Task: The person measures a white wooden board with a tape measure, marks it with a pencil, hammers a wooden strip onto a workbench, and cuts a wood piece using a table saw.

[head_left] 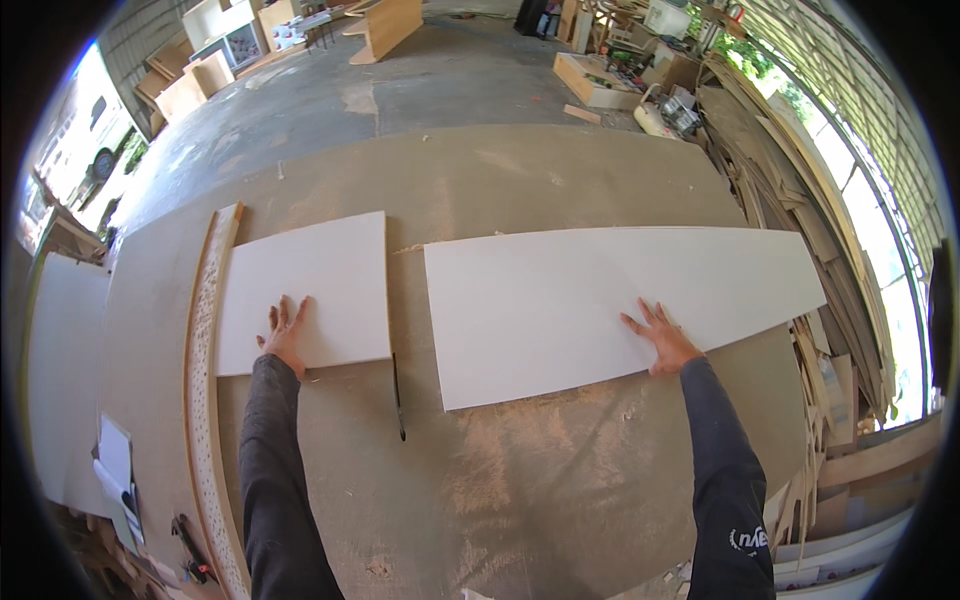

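Two flat white boards lie apart on a large brown work table. My left hand [285,338] rests with fingers spread on the near part of the smaller board [340,270], which is roughly square. My right hand [662,338] lies spread near the front edge of the longer board [530,310], which stretches to the right. Neither hand grips anything. A thin dark pencil-like stick [399,405] touches or nearly touches the near right corner of the smaller board. Along that board's left side runs a long narrow strip [205,330] with a speckled pale face.
The table's brown top [560,500] carries sawdust. At the left lie papers [115,455] and a dark hand tool [190,550]. Wooden offcuts [800,210] pile along the right side. Beyond the table are a shallow wooden box [595,85] and a wooden cabinet piece [385,28].
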Tool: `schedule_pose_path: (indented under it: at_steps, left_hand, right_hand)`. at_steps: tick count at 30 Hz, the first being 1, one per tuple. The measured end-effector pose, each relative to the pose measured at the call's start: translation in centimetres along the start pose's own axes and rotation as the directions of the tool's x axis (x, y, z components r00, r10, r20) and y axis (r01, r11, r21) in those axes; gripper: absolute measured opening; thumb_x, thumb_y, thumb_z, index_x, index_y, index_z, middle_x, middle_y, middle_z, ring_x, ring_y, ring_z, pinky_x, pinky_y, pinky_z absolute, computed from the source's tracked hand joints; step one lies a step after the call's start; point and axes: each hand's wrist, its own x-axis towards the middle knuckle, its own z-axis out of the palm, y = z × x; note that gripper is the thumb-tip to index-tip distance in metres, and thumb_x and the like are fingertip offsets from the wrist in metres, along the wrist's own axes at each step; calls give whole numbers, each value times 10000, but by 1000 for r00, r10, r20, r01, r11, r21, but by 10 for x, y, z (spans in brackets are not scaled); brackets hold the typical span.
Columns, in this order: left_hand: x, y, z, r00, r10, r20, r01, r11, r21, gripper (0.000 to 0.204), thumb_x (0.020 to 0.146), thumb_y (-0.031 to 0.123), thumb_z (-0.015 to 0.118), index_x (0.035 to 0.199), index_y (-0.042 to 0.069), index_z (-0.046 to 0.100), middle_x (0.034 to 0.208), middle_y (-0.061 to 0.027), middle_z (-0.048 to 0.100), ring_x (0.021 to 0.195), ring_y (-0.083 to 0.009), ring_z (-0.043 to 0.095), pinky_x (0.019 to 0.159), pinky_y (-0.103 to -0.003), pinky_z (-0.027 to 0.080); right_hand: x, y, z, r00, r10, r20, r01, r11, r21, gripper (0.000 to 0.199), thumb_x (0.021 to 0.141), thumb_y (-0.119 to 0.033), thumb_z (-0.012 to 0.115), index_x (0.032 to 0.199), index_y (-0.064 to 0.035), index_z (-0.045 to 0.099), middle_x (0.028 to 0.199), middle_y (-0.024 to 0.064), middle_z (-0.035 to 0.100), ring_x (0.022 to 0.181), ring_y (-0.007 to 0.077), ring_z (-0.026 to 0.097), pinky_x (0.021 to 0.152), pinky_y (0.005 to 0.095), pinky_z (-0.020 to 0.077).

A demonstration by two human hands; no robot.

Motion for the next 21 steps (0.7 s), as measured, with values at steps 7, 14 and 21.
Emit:
schedule_pose_path:
  at_steps: [7, 14, 21]
  left_hand:
    - [18, -3, 2, 994, 47, -95, -51, 998, -43, 1280, 569, -83, 748, 1578, 381, 111, 1662, -146, 23, 1528, -365, 61, 1108, -737, 191]
    - [-77, -48, 108, 722, -97, -685, -309, 841, -445, 948, 695, -97, 570, 1563, 88, 235, 1591, -240, 252, 1465, -401, 272, 1186, -477, 265]
    - [-337, 40, 216, 818, -346, -461, 10, 808, -589, 483, 807, 41, 591, 1290, 10, 600, 1281, -214, 624, 1193, -389, 581, 1044, -476, 401]
  right_hand:
    - [7, 19, 9, 1000, -11, -13, 12, 999, 49, 1367, 454, 11, 894, 1532, -493, 222, 1676, -7, 15, 1517, 403, 51, 1098, 756, 226]
    - [-1, 1, -2, 998, 57, 1, -57, 997, 54, 1355, 445, 106, 779, 1528, -500, 236, 1678, -8, 15, 1527, 374, 37, 1106, 745, 201]
    - [-2, 7, 53, 962, 81, -259, -52, 992, 116, 1104, 629, -95, 799, 1563, -343, 266, 1672, 54, 79, 1531, 361, 30, 1135, 738, 103]
